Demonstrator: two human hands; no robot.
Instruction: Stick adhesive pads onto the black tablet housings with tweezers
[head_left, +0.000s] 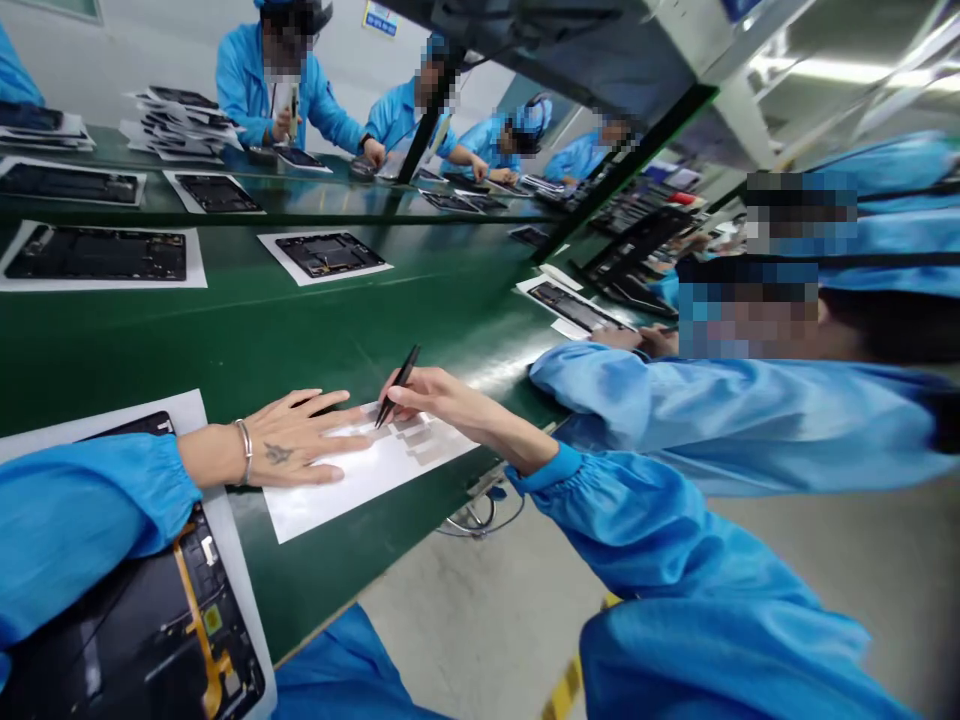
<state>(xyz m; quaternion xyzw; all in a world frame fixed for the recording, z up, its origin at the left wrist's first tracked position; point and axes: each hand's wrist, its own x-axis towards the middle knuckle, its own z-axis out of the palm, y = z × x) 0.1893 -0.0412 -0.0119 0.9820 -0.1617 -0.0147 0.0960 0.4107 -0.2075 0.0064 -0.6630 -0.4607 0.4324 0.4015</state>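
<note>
My left hand (300, 440) lies flat with fingers stretched out on a white sheet (352, 490) that carries rows of small pale stickers (416, 440). A bracelet sits on that wrist. My right hand (431, 395) pinches black tweezers (397, 385), whose tip touches the sheet near my left fingertips. An opened tablet body (150, 620) with black parts and an orange flex cable lies on a white mat under my left forearm, at the near left of the green belt (300, 330).
More opened tablets on white mats (330, 255) lie along the belt and on the far bench. A co-worker's blue sleeve (675, 400) reaches in at my right. Several people in blue coats work across the line. A shelf frame (600, 190) slants overhead.
</note>
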